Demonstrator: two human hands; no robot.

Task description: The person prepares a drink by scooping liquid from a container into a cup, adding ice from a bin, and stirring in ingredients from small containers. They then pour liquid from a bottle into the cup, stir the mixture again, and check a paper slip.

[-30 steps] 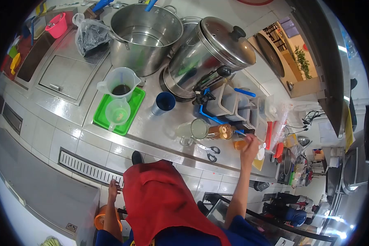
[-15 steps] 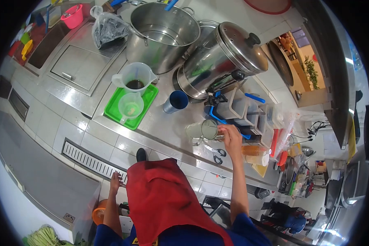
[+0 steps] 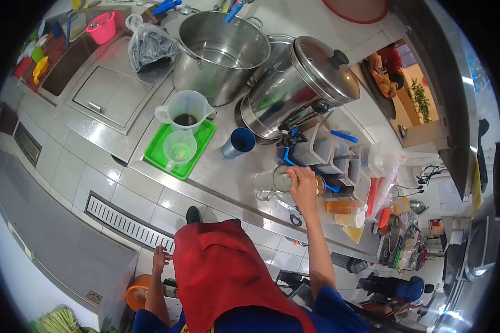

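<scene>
My right hand [image 3: 303, 187] is closed in a pinch at the rim of a glass mug [image 3: 265, 182] with cloudy, pale contents. What the fingers hold, if anything, is hidden. Below the mug, on the steel counter [image 3: 219, 180], lie scissors [image 3: 292, 212]. My left hand [image 3: 161, 258] hangs beside the red apron [image 3: 216, 266], fingers loosely apart, holding nothing. A dark blue cup [image 3: 240, 143] stands left of the mug. Farther left, a green tray [image 3: 197, 152] bears a measuring jug [image 3: 186, 108] with dark liquid and a smaller clear jug [image 3: 180, 147].
Behind the cup stand a steel urn [image 3: 294, 83] and a big steel pot [image 3: 219, 72]. Plastic bins [image 3: 322, 155] and an amber-filled jar [image 3: 339, 207] stand right of the mug. Another person's hand [image 3: 391, 86] shows at the hatch. A floor drain [image 3: 125, 222] runs along the tiles.
My right hand has shifted a little left and covers more of the mug's rim. Another person in red has appeared at the hatch. My left hand still hangs low.
</scene>
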